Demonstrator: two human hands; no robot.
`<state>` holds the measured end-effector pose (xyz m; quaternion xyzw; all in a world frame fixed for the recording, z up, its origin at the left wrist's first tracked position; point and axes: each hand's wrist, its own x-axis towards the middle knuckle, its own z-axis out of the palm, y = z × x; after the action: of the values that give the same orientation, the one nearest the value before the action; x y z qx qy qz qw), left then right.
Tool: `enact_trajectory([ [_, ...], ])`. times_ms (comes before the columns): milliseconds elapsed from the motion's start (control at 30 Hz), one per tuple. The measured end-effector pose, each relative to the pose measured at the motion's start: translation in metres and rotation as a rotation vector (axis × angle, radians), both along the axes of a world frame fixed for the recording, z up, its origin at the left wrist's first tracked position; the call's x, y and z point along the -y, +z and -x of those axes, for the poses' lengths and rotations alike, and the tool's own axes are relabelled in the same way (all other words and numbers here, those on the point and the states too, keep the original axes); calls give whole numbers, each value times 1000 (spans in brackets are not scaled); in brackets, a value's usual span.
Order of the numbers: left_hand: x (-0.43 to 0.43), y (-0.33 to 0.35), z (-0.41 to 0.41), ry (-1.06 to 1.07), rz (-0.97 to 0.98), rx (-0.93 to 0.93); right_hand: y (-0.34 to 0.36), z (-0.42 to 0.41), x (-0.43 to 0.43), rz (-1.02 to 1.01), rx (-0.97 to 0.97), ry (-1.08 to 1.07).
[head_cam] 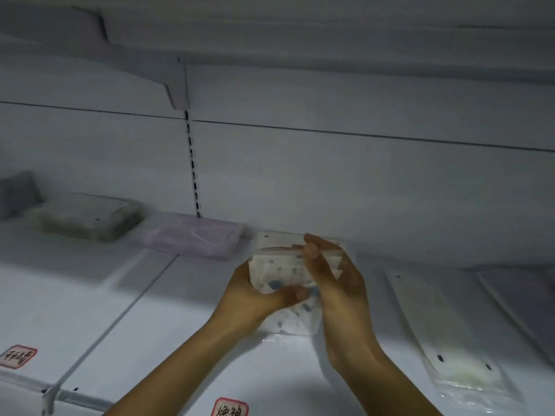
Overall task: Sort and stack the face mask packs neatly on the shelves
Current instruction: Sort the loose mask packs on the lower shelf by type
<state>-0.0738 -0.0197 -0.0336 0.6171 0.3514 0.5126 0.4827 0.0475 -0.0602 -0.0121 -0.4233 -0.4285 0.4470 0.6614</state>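
white shelf (180,340), 2 hands around a bundle of patterned mask packs (282,265).

the left hand (255,298) grips the bundle from below, thumb curled over its front; the right hand (336,274) clasps its far side, just above the shelf near the back wall. a lilac pack (195,238) and a grey-green pack (87,217) lie to the left, a cream pack (450,355) to the right. red-edged labels (229,408) mark the shelf's front.
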Motion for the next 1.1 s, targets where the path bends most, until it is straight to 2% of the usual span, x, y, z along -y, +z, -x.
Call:
enact_trajectory([
  [167, -9, 0, 20, -16, -23, 30, 9, 21, -8, 21, 1, -148],
  [267, -7, -7, 22, -29, -17, -22, 5, 30, -12, 100, -25, -139],
  [333, -5, -4, 25, -22, -26, -10, 10, 37, -12, 77, -49, -150],
  [467, -2, 4, 34, 10, -25, 18, 14, 43, -14, 52, 87, -118],
  [567, 4, 1, 45, 48, 182, 322, 2, 40, -13, 159, 150, -94],
  [667, 9, -3, 60, 53, 327, 653, -11, 36, -5, 144, 23, -137],
  [733, 18, -2, 63, 46, 364, 773, -22, 43, 5, 127, -114, -40],
  [833, 36, -3, 56, 13, 401, 895, -36, 64, 22, 73, -268, 274],
  [967, 65, -3, 49, -3, 302, 951, -42, 74, 38, 52, -535, 490],
  [1033, 79, -2, 47, 28, 268, 936, -40, 73, 47, 71, -580, 542],
  [1100, 92, 1, 47, 56, 251, 893, -38, 71, 60, 98, -511, 583],
])
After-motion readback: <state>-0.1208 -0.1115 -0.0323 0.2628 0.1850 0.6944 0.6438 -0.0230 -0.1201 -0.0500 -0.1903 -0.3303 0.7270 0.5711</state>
